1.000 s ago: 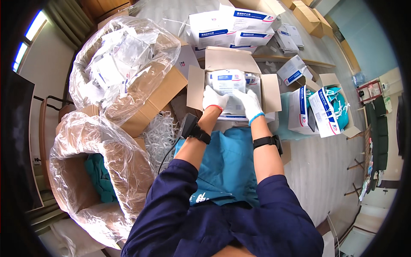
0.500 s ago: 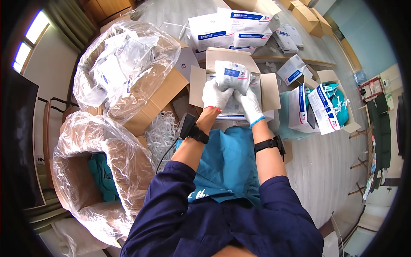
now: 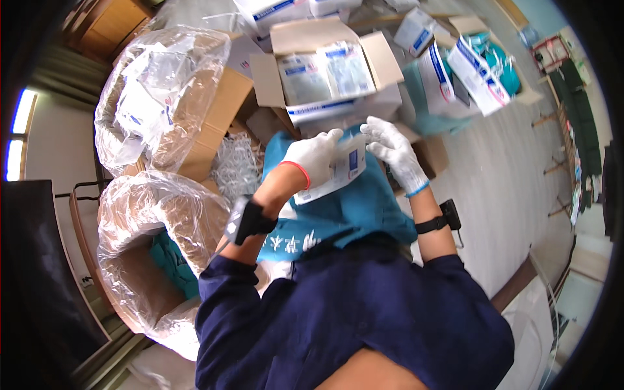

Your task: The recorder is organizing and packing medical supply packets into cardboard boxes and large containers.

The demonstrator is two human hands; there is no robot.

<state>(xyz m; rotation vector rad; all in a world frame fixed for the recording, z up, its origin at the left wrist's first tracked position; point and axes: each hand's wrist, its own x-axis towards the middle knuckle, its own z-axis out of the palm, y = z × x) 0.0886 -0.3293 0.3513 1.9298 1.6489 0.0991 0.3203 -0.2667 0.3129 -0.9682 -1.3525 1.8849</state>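
My left hand (image 3: 309,160), in a white knit glove with a red cuff, is closed on a flat white carton (image 3: 348,168) with a blue label. The carton lies low over the teal cloth (image 3: 364,205) on my lap and is slightly blurred. Its left part is hidden by the glove. My right hand (image 3: 394,155), gloved with a blue cuff, hovers just right of the carton, fingers apart and holding nothing. Ahead of both hands stands an open box (image 3: 344,110) with its flaps spread. Inside it, clear-and-white pouches (image 3: 348,70) lie in two stacks.
Two plastic-lined cardboard boxes stand at my left: one (image 3: 208,71) holds white packets, the other (image 3: 123,279) teal items. White shredded strips (image 3: 235,162) lie beside them. At the right, an open box (image 3: 530,96) holds teal masks and white cartons. More white cartons (image 3: 273,13) are stacked at the back.
The pouch both hands held over the open box is out of my hands. Both hands have come back toward my lap, the left now on a flat carton. The view has shifted.
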